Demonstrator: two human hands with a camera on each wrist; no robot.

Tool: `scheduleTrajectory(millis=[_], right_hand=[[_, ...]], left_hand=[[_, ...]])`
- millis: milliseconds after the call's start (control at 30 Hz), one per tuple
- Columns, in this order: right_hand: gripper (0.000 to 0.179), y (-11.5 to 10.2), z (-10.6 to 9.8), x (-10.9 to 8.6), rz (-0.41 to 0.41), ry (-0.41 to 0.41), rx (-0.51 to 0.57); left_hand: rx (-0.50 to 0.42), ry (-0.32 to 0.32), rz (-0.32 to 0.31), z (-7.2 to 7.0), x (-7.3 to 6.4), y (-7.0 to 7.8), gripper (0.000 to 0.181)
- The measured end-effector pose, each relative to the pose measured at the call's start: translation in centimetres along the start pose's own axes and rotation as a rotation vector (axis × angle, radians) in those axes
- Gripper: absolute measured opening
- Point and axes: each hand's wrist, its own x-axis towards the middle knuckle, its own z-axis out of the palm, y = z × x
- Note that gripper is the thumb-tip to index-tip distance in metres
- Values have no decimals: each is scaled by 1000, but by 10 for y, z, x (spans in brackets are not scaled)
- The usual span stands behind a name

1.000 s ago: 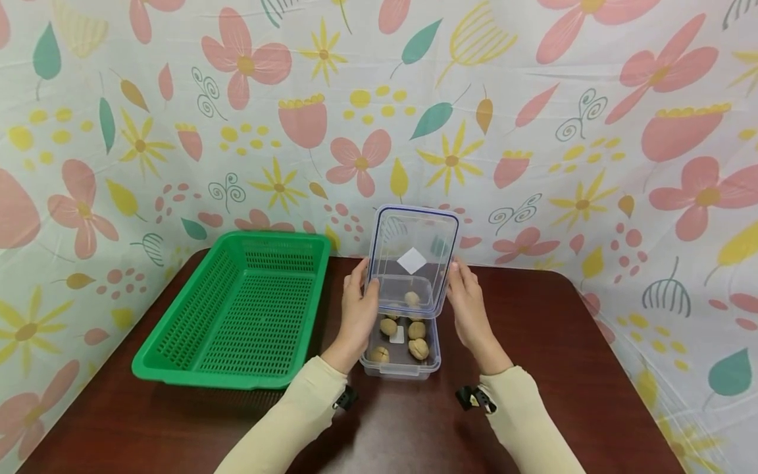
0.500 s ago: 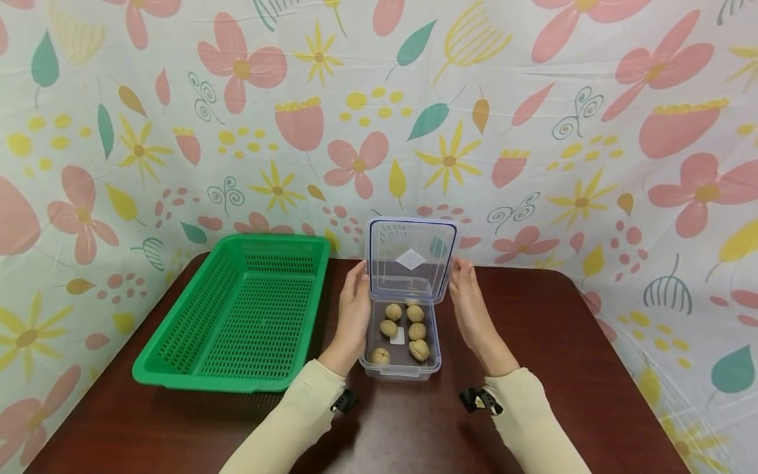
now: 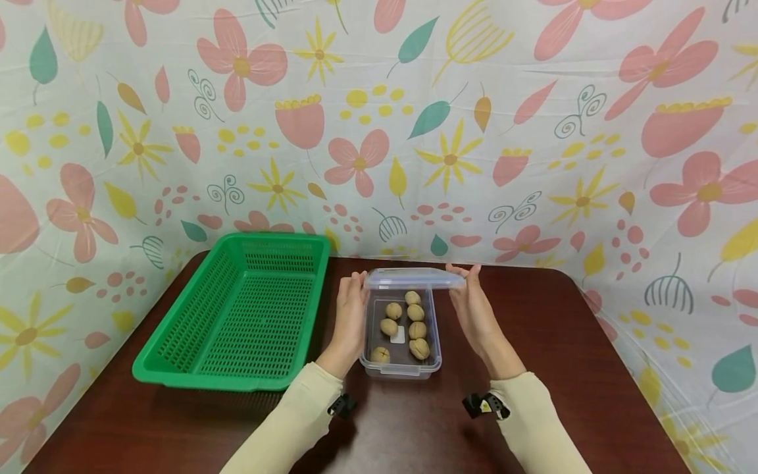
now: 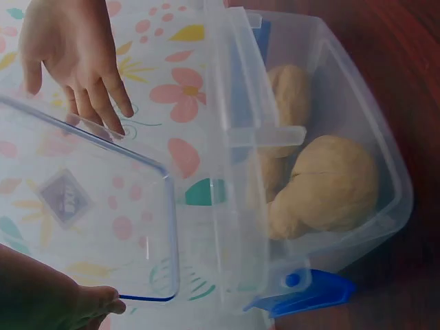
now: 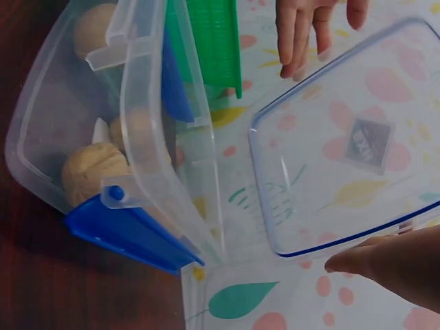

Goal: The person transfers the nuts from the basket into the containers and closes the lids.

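A clear plastic lid [image 3: 414, 279] with a blue seal is held level between both hands, above the far end of a clear food container [image 3: 435, 365]. My left hand [image 3: 349, 322] grips the lid's left edge, its thumb [image 4: 103, 300] at the rim. At the opposite edge my right hand [image 3: 478, 316] holds the lid with fairly straight fingers. Several walnuts [image 3: 417, 330] lie in the container, mostly along its right side. Blue clips [image 4: 309, 294] hang unfastened from the container.
A green perforated basket [image 3: 320, 296] stands to the left on the dark wooden table [image 3: 533, 342]. A floral cloth [image 3: 367, 85] hangs behind the table.
The lid has tipped from nearly upright to almost level and come lower, uncovering the walnuts at the far end. Container and basket have stayed put.
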Motion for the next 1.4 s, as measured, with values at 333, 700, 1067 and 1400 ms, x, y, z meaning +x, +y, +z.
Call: scheduleTrajectory(millis=[333, 700, 1067, 1400], right_hand=[[22, 12, 0, -5, 61, 93, 47], [56, 30, 5, -8, 72, 38, -169], [59, 53, 8, -10, 44, 21, -461], [60, 71, 3, -9, 83, 14, -505]], left_hand=[[19, 48, -62, -7, -3, -11, 12], [168, -51, -90, -16, -3, -23, 52], [451, -117, -160, -27, -4, -32, 59], [500, -135, -189, -33, 1, -42, 58]])
